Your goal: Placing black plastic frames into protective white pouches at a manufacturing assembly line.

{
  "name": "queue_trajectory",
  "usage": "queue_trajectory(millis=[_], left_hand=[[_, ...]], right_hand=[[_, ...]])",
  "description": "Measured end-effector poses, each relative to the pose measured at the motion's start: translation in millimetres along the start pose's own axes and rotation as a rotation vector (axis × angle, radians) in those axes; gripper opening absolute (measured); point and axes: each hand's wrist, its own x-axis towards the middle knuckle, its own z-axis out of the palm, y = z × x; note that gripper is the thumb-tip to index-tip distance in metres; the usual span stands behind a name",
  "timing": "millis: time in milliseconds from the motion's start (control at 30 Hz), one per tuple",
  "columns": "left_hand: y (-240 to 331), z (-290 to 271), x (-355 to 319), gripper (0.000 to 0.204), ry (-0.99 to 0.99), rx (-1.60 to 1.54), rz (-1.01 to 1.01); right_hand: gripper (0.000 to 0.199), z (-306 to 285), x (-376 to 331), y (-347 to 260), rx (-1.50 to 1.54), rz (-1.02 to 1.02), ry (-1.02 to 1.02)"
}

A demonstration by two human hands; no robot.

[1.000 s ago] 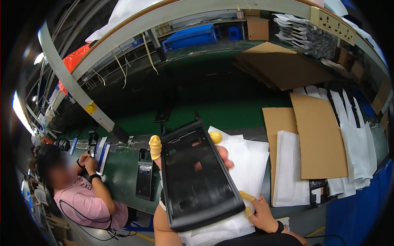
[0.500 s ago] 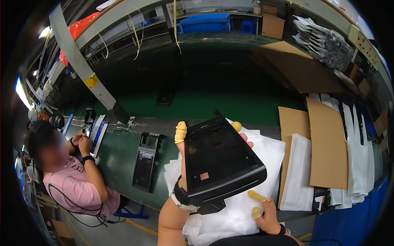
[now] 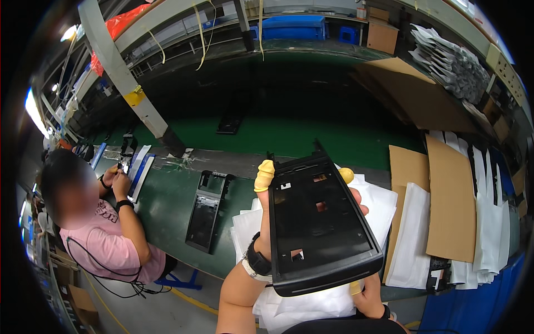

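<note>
- Left hand (image 3: 267, 222) closed on the black plastic panel's (image 3: 320, 222) left edge; thumb with a yellow finger cot up its side, other fingers (image 3: 356, 203) behind.
- Panel held up, tilted, over the white sheet stack (image 3: 311, 309) at the green desk's (image 3: 167, 206) near edge.
- Right hand (image 3: 367, 295) under its lower right corner, grip hidden.

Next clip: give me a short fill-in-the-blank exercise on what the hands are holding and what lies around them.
1. Both hands, the left hand and the right hand, hold up a flat plastic panel whose colour is ____.
2. The fingertips wear finger cots coloured ____.
3. A second black frame lies on the belt, whose colour is ____.
4. The brown sheets to the right are made of ____.

Missing words: black; yellow; green; cardboard
</note>
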Motion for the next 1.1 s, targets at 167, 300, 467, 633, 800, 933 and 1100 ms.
queue_trajectory(millis=[167,300,467,633,800,933,1100], left_hand=[[8,-18,4,0.107,-0.177,0.202,-0.085],[-18,1,-2,0.107,-0.016,0.294,-0.035],[-20,-6,-15,0.105,-0.091,0.437,-0.158],[-19,6,-9,0.118,0.032,0.602,-0.194],[-7,-16,6,0.119,-0.200,0.174,-0.021],[-4,-29,6,0.111,-0.239,0.130,0.034],[-5,-27,2,0.112,-0.252,0.172,0.068]], right_hand=[[0.038,0,-2,2,-0.029,0.012,-0.064],[0.039,1,1,11,0.043,-0.018,-0.040],[0.040,3,-6,24,0.077,0.046,-0.132],[0.040,2,-4,19,0.126,0.128,-0.151],[0.038,-2,-11,15,-0.074,0.085,-0.180],[0.039,3,-5,6,0.014,0.046,-0.030],[0.040,2,-6,7,-0.009,0.032,-0.044]])
